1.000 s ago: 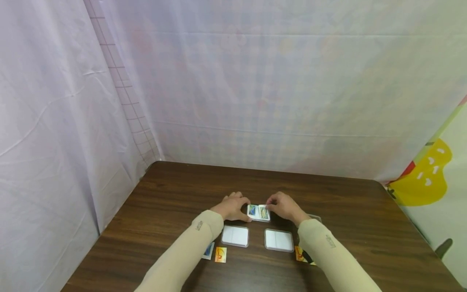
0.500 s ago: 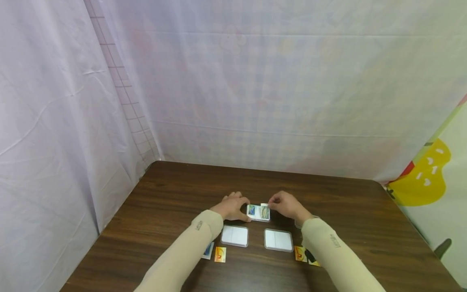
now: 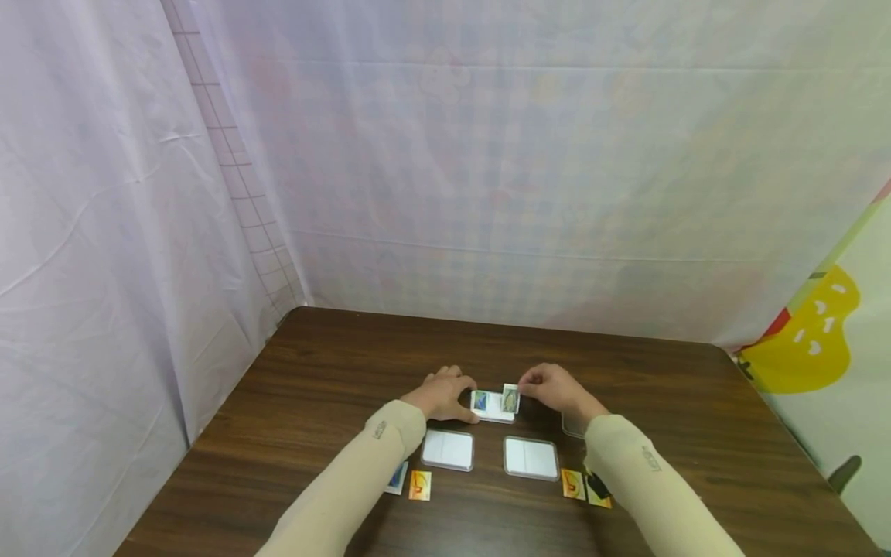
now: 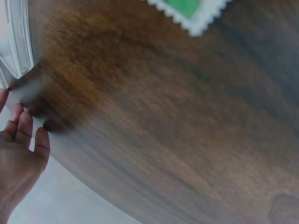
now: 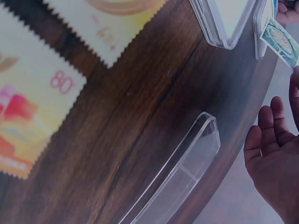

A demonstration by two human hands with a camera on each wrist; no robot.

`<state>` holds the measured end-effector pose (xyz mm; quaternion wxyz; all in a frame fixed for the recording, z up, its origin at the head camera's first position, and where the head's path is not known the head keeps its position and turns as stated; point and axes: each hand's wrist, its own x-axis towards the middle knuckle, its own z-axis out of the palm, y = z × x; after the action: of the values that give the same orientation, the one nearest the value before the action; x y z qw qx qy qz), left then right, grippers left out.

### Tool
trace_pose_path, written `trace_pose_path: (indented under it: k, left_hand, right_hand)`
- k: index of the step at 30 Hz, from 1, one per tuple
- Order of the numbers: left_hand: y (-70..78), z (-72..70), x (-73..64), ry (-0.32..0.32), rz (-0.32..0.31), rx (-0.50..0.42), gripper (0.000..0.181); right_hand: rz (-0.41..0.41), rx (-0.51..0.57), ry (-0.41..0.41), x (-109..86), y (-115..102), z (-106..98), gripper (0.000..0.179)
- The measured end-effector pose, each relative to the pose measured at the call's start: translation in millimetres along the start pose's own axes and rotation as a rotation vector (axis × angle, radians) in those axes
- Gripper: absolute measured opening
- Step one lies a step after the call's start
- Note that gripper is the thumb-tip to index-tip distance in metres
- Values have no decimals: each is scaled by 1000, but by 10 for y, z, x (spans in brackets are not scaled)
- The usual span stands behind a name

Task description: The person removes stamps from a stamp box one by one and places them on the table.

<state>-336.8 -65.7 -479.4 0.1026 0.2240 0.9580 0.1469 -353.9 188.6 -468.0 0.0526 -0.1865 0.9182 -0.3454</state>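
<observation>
My left hand [image 3: 444, 393] holds the left end of a small clear case [image 3: 493, 410] with a white insert, thumb and index finger at its corners. A stamp with a blue picture [image 3: 480, 400] lies on the insert's left half. Between thumb and fingertips, my right hand [image 3: 553, 387] pinches a green-toned stamp [image 3: 510, 398], lifted and tilted over the case's right side. The right wrist view shows that stamp's perforated edge and oval design close up. In the left wrist view, the left hand's fingers [image 4: 24, 128] are bent loosely beside a clear case edge [image 4: 21, 60].
Two clear cases with white inserts, one left [image 3: 448, 450] and one right [image 3: 531, 458], lie nearer me. A transparent cover [image 5: 187, 172] rests by the right forearm. Orange-yellow stamps [image 3: 421, 485] [image 3: 573, 484] and a blue one [image 3: 397, 478] lie near the front.
My right hand has moved slightly right and away from the case, raising the green-toned stamp off the insert. The left hand stays in place on the case.
</observation>
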Motion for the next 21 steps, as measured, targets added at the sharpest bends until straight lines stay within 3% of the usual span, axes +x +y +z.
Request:
trace_pose_path:
  k: [21]
  left_hand:
    - [7,-11,-12,-7,1,-22,63]
  right_hand:
    - [35,-3,12,-116,200,-192,14]
